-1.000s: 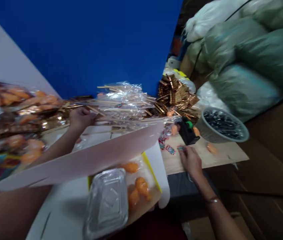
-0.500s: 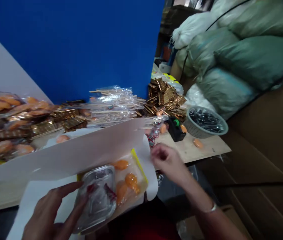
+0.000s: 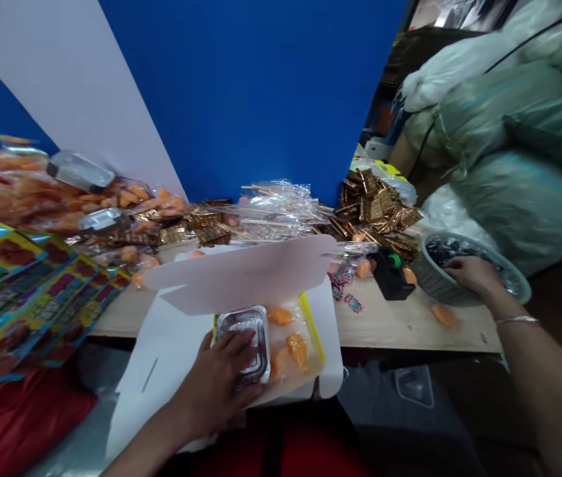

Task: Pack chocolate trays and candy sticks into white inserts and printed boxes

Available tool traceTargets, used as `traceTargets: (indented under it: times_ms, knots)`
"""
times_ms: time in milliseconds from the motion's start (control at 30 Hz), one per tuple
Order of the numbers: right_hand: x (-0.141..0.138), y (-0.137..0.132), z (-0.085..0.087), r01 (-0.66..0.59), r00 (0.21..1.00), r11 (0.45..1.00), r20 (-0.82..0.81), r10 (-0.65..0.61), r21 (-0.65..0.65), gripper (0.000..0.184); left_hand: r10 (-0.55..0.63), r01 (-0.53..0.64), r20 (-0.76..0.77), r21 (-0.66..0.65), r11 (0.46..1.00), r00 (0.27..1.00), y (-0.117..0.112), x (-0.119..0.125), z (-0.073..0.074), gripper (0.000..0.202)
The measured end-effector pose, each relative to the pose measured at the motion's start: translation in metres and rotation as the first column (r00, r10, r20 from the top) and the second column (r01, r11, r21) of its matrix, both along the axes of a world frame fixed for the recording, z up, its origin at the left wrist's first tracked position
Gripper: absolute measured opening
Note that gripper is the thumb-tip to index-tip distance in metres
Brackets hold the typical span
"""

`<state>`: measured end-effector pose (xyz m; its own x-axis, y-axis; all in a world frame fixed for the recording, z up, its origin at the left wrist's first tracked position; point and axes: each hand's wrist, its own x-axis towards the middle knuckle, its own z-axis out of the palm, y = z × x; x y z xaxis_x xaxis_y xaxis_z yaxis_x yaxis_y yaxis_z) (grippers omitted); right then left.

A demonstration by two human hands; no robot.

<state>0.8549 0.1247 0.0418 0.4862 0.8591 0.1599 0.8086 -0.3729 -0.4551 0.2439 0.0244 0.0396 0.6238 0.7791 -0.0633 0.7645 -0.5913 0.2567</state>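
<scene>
Blue panel [image 3: 255, 99] behind; our left hand [image 3: 216, 377], digits apart, on foil tray [image 3: 259, 338]: likely light, dentable, best rim-held; right hand [image 3: 476, 275] over basket [image 3: 452, 290], finger closure unclear

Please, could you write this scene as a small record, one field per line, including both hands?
Left hand: on the foil tray
Right hand: over the basket, at its dark contents
Box: white, open; inside, the tray and orange drumstick-shaped pieces
Left of basket: black tape dispenser
Behind box: clear-wrapped sticks; to their right, gold packets
Unclear: whether either hand grips anything
</scene>
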Motion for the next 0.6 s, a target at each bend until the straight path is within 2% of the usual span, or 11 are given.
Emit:
traceTargets:
  times_ms: [100, 167, 233, 300, 333, 367, 400, 433, 467, 500, 600]
  knots:
    - [-0.033, -0.018, 0.018, -0.014, 0.992, 0.910, 0.118, -0.038, 0.414, 0.023, 0.007, -0.013, 0.123, 0.044, 0.999, 0.992, -0.002, -0.006, -0.001, 0.056]
    - [-0.083, -0.031, 0.033, -0.014, 0.998, 0.813, -0.037, 0.044, 0.583, 0.021, 0.030, -0.044, 0.179, 0.072, 0.996, 0.983, -0.002, -0.010, -0.003, 0.057]
    - [-0.156, -0.047, 0.040, 0.069, 0.952, 0.773, -0.272, 0.138, 0.631, 0.022, 0.057, -0.075, 0.215, 0.078, 0.994, 0.975, 0.000, -0.012, -0.006, 0.059]
    - [-0.241, -0.064, 0.036, -0.025, 0.877, 0.823, -0.383, 0.291, 0.568, 0.025, 0.082, -0.107, 0.244, 0.089, 0.990, 0.966, 0.001, -0.013, -0.008, 0.063]
    - [-0.282, -0.071, 0.030, -0.158, 0.692, 0.873, -0.579, 0.431, 0.461, 0.026, 0.090, -0.118, 0.254, 0.099, 0.988, 0.963, 0.001, -0.013, -0.009, 0.066]
    - [-0.317, -0.075, 0.024, -0.302, 0.468, 0.861, -0.724, 0.507, 0.409, 0.027, 0.092, -0.124, 0.260, 0.111, 0.986, 0.961, 0.001, -0.013, -0.011, 0.068]
    - [-0.342, -0.077, 0.019, -0.432, 0.280, 0.812, -0.798, 0.534, 0.392, 0.028, 0.092, -0.125, 0.255, 0.119, 0.985, 0.963, 0.002, -0.012, -0.012, 0.069]
    - [-0.357, -0.075, 0.015, -0.513, 0.197, 0.762, -0.810, 0.552, 0.395, 0.027, 0.093, -0.126, 0.241, 0.124, 0.984, 0.966, 0.002, -0.011, -0.013, 0.066]
    - [-0.360, -0.068, 0.014, -0.538, 0.213, 0.746, -0.794, 0.570, 0.391, 0.025, 0.094, -0.125, 0.224, 0.124, 0.984, 0.970, 0.003, -0.010, -0.014, 0.060]
    - [-0.352, -0.057, 0.016, -0.519, 0.313, 0.761, -0.741, 0.594, 0.390, 0.022, 0.090, -0.117, 0.207, 0.122, 0.986, 0.974, 0.004, -0.009, -0.014, 0.050]
    - [-0.288, 0.004, 0.030, -0.338, 0.809, 0.853, -0.340, 0.479, 0.397, 0.020, 0.061, -0.085, 0.203, 0.109, 0.990, 0.977, 0.006, -0.004, -0.013, 0.026]
